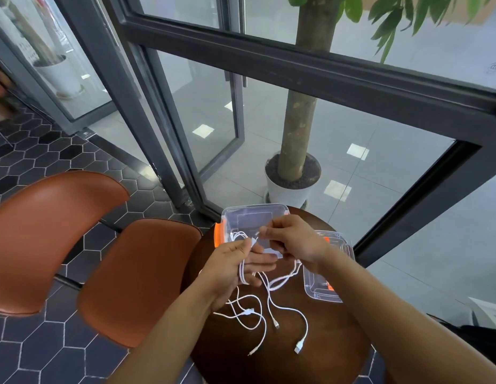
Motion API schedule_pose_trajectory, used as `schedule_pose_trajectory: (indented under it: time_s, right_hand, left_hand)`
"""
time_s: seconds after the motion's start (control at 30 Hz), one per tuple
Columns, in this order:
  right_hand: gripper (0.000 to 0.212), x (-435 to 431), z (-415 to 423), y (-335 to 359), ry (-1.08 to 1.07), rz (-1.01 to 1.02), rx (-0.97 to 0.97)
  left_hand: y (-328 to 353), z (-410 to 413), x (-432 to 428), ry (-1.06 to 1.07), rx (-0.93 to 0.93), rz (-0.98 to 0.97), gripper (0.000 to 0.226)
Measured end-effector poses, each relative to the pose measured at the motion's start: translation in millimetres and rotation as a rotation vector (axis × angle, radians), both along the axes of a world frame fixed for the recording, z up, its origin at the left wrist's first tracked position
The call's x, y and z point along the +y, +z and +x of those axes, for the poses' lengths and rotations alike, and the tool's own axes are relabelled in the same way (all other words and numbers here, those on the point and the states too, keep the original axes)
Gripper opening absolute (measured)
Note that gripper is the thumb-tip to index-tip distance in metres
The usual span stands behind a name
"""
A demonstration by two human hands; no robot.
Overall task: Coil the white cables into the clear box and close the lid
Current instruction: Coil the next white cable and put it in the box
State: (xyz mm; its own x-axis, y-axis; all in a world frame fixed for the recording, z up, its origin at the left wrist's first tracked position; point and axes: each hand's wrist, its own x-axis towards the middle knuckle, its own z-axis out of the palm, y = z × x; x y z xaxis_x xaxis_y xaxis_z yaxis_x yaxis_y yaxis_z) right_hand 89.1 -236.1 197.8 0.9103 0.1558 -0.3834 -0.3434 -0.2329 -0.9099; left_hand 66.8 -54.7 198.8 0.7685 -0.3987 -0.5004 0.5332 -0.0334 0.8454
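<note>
**A:** Hands?

**B:** Left hand is acting as the former. The white cable is looped round its fingers, with the thumb pinning the turns. Right hand pinches that cable's end just above the left thumb, probably to tuck the tail so the coil holds its shape.

**A:** Box?

**B:** Clear box sits open at the tabletop's far edge, orange latch on its left side. Can't tell if any cable is inside, the hands cover it. Lid lies at the right edge, apart from the box and likely parked clear of the winding.

**A:** The rest?

**B:** Loose cables are tangled from mid-table toward the near edge, USB plug free. Not yet coiled.

**A:** Markings?

**B:** None readable on the box, lid or plugs.
</note>
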Motion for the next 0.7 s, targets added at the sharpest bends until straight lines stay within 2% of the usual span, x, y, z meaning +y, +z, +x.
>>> schedule_pose_trajectory:
  time_s: [0.13,0.2,0.37,0.47,0.5,0.57,0.63,0.7]
  right_hand:
    - [0.025,12,-14,3,-0.138,0.008,-0.053]
    - [0.021,18,-19,4,-0.162,-0.067,-0.12]
    - [0.011,30,-37,-3,0.048,-0.683,-0.437]
    - [0.017,33,-48,-13,0.217,-0.831,-0.624]
    - [0.022,33,-49,-15,0.231,-0.832,-0.656]
    - [0.026,31,-48,-17,0.108,-0.726,-0.627]
    - [0.022,28,-47,-19,-0.074,-0.6,-0.571]
    - [0.019,30,-49,-22,-0.089,-0.576,-0.622]
  left_hand:
    - [-11,-1,-4,0.124,-0.012,-0.019,0.041]
    - [-15,-2,-8,0.189,-0.002,-0.041,0.039]
    - [-19,-10,-19,0.3,0.079,-0.097,0.038]
    - [-23,-12,-23,0.456,0.183,-0.194,0.042]
    - [-24,-11,-23,0.493,0.198,-0.216,0.042]
    - [-24,-8,-23,0.512,0.197,-0.24,0.041]
    - [-20,-6,-24,0.507,0.187,-0.26,0.039]
    - [-16,-5,-25,0.502,0.185,-0.287,0.038]
